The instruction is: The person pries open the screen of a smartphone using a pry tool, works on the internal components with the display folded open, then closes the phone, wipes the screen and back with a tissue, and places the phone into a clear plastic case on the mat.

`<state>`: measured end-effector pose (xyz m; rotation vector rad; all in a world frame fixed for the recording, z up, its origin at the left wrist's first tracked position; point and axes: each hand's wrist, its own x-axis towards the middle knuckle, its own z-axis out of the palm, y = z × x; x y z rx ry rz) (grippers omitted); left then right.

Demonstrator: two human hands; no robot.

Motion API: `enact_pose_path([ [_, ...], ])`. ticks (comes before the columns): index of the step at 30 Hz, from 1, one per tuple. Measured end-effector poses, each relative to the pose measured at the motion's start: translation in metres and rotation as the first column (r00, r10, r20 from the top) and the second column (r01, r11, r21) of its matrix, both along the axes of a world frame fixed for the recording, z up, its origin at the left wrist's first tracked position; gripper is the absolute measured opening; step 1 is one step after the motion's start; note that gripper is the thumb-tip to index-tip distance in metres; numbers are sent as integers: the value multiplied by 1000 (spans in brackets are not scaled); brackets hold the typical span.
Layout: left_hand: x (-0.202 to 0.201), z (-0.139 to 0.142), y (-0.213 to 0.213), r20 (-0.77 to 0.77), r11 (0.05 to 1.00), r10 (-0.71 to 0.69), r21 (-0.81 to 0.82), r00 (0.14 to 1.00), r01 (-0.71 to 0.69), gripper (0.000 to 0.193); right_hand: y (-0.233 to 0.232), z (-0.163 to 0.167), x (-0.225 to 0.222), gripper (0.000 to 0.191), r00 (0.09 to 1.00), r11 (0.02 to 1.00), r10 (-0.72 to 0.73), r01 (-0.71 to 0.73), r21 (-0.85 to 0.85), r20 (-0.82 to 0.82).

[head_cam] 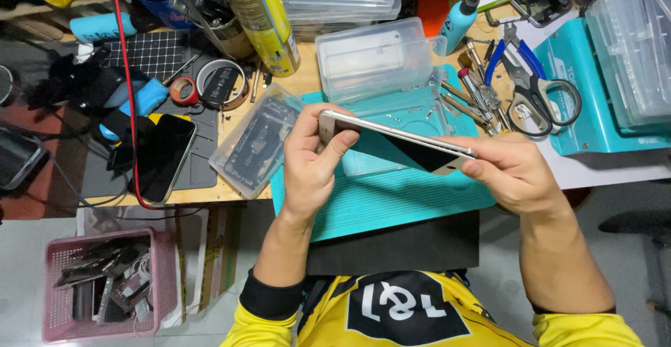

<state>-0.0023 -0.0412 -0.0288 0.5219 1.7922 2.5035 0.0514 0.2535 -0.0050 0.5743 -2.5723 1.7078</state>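
left hand (309, 160): clenched on the left end of a slim silver smartphone (395, 137), thumb laid across its edge.
right hand (509, 171): gripped around the right end.
phone: held edge-up above a teal rubber mat (391, 197) on the desk (231, 190).
far side: clear plastic box (374, 60), scissors (535, 99).

A slim smartphone (395, 139) with a pale silver-gold edge and dark glass face; held edge-on above the near part of a teal work mat (391, 200), its long side running from far left down to near right, slightly tilted; each end is gripped, the middle bare.
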Motion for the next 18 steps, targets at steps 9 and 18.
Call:
enact_pose_path([
  [9, 4, 18, -8, -76, 988, -57, -146, 996, 45, 20, -12, 17, 2, 22, 957, 974, -26, 89, 206, -289],
  [18, 24, 43, 0, -305, 936, 0, -336, 952, -108, 28, -29, 43, 3, 22, 926, 945, 132, -9, 328, -353],
])
